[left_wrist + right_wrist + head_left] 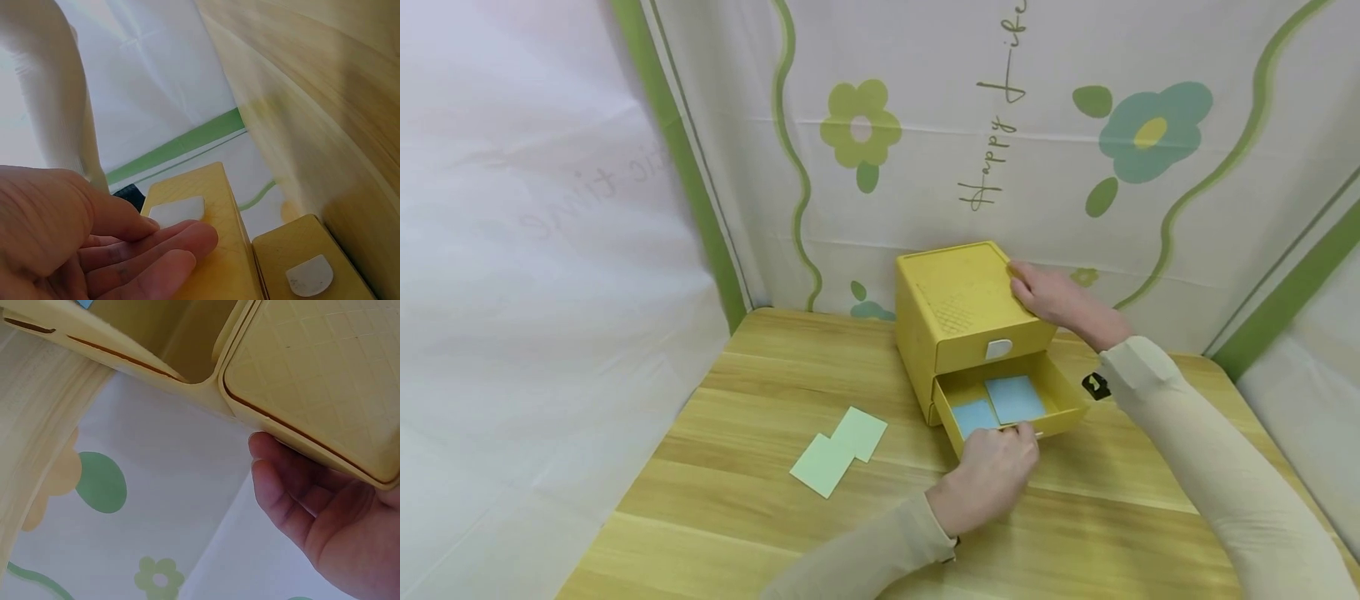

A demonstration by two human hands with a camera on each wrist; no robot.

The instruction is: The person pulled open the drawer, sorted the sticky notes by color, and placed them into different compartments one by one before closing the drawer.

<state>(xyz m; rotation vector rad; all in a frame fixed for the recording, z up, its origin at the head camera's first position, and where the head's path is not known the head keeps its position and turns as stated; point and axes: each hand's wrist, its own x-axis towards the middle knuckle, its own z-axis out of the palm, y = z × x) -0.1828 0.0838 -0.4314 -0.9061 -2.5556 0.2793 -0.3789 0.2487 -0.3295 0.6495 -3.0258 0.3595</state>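
Observation:
A yellow drawer cabinet (917, 333) stands at the back of the table. Its middle drawer (1063, 392) is pulled out and holds two light blue paper squares (1017, 400). My left hand (992, 471) is at the front of that drawer, its thumb and fingers pinching the white handle (178, 211). With my right hand (1056, 296) I grip the cabinet's upper right edge; the fingers (275, 487) lie against its side in the right wrist view. The top drawer, with a white handle (998, 348), is closed. Below, the lowest drawer is mostly hidden.
Two pale green paper squares (823, 465) overlap on the wooden table (737, 450), left of the cabinet. Behind the table hangs a white curtain (925, 167) with flower prints. Beside my right cuff is a small black item (1097, 385).

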